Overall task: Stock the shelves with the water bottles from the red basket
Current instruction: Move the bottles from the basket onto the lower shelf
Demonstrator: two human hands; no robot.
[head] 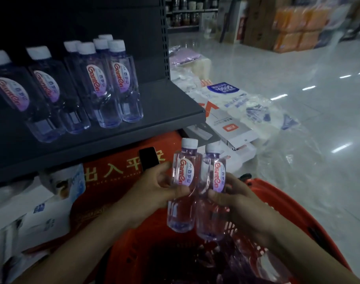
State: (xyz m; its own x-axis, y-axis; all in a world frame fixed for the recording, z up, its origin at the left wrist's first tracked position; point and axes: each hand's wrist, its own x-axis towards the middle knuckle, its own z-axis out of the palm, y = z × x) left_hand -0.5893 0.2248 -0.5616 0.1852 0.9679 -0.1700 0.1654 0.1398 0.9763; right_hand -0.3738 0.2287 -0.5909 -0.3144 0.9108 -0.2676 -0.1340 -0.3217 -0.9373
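Two bottles — left hand grips one, right hand the other — beside dark shelf, glossy floor.

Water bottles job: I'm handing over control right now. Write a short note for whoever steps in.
Left hand: fingers curled round one water bottle.
Right hand: grips a second bottle.
Both are upright, side by side, above the red basket.
Done: several bottles stand on the dark shelf, with bare space at its right end.
Left: shelve these two, then the bottles lying in the basket; their count is unclear.
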